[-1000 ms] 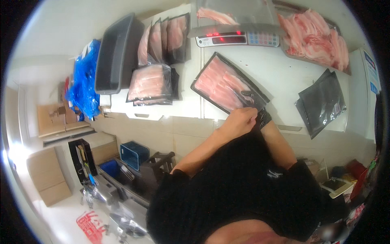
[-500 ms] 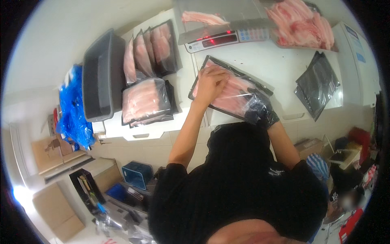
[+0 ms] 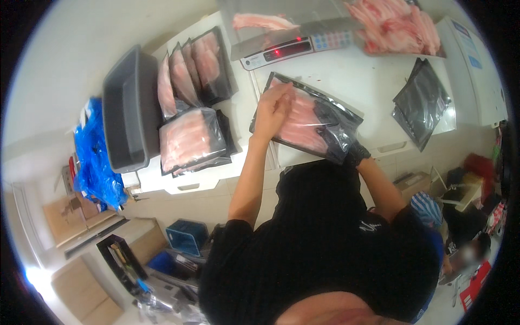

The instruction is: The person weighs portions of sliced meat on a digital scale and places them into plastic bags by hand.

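Observation:
A black-backed, clear-fronted vacuum pouch (image 3: 304, 125) of pale pink meat slices lies slanted on the white worktop in front of me. On its left end rests my bare left hand (image 3: 273, 111), fingers bent together against the film. My right hand (image 3: 355, 153) wears a black glove at the pouch's lower right end. Its fingers appear stretched out under the loose clear film, over the meat; glare partly hides them. Beyond the pouch stands a scale (image 3: 281, 52) with a lit red display and a meat slice (image 3: 264, 21) on its film-covered pan.
Filled pouches (image 3: 187, 141) lie at the left, with more filled pouches (image 3: 208, 65) standing behind. Farther left are a grey tub (image 3: 125, 108) and blue plastic bags (image 3: 97, 157). Raw meat slices (image 3: 398, 27) fill a tray at the back right, near flat black pouches (image 3: 422, 103).
My left hand's fingers have drawn in and shifted slightly toward the pouch's upper edge. Beneath the film, the black glove's fingers reach farther up over the meat. The view has tilted a little.

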{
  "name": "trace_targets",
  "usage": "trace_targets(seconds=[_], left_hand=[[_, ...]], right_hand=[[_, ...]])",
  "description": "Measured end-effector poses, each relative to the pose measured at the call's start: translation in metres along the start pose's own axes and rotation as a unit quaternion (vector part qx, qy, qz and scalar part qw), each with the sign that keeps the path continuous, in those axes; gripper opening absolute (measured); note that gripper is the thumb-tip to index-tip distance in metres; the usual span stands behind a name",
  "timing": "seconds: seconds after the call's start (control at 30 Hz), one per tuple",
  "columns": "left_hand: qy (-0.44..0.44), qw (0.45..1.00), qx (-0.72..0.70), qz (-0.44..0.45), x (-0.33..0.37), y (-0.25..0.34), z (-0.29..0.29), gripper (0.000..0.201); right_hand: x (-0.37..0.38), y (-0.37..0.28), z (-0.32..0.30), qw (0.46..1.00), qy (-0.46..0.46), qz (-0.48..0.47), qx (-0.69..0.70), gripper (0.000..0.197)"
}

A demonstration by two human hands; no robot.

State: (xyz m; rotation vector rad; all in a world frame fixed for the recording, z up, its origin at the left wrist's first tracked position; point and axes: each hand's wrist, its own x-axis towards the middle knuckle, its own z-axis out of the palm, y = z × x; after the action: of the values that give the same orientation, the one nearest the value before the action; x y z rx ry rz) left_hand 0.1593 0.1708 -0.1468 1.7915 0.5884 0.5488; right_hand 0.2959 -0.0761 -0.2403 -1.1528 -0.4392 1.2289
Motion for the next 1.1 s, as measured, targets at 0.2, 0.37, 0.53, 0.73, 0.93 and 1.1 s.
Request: trace_targets(seconds=[0.2, 0.37, 0.53, 0.73, 0.93, 1.1], left_hand=[[-0.031, 0.995, 0.069, 0.057, -0.015, 0.018, -0.018, 0.038], [0.007, 0.995, 0.084, 0.049, -0.022, 0.008, -0.009, 0.039], [0.012, 0.994, 0.091, 0.062, -0.023, 0.000, -0.009, 0.038], [0.008, 0.989, 0.116, 0.093, -0.023, -0.004, -0.009, 0.036], [0.012, 0.985, 0.132, 0.110, -0.023, -0.011, -0.010, 0.036], [0.029, 0.980, 0.149, 0.127, -0.025, 0.000, -0.001, 0.034]], right_hand=[[0.023, -0.019, 0.010, 0.995, -0.057, -0.027, -0.077, 0.064], [0.044, -0.035, 0.019, 0.980, -0.098, -0.064, -0.160, 0.072], [0.046, -0.060, 0.038, 0.878, -0.119, -0.207, -0.415, 0.069], [0.042, -0.077, 0.056, 0.805, -0.091, -0.246, -0.532, 0.064], [0.028, -0.081, 0.075, 0.743, -0.058, -0.263, -0.612, 0.059], [0.027, -0.083, 0.082, 0.727, -0.050, -0.270, -0.629, 0.056]])
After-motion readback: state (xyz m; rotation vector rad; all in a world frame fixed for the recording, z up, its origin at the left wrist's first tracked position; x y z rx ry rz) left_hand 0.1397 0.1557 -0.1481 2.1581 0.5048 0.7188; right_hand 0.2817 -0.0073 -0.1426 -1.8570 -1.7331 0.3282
